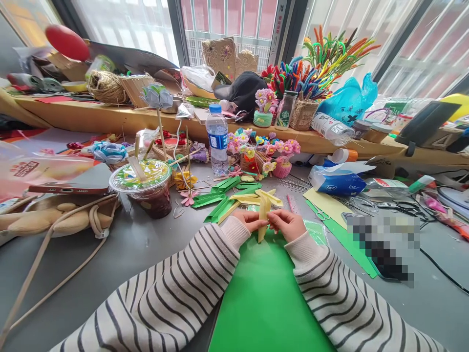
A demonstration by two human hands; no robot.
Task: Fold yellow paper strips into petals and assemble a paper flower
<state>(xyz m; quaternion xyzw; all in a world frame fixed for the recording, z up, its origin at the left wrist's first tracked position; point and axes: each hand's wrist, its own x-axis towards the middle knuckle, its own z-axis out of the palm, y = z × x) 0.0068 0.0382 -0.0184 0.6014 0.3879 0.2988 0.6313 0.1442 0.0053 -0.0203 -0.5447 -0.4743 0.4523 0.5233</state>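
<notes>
Between both hands a folded strip of yellow paper [263, 215] stands upright over a green sheet [271, 298]. My left hand [251, 221] pinches its left side with thumb and fingers. From the other side, my right hand [288, 225] is closed with fingertips pressed at the strip's right edge. Just beyond the hands lie more folded yellow paper pieces [244, 199] and several folded green paper pieces [216, 208]. A pink pen-like stick [292, 204] rests behind my right hand.
At left stand a lidded drink cup [157, 200] and a tan bag [54, 220]. A water bottle [219, 142] rises behind the paper pieces. Green scissors [319, 211], a partly pixelated phone [381, 249] and a blue tissue pack [337, 181] lie at right. A crowded ledge [234, 124] runs along the back.
</notes>
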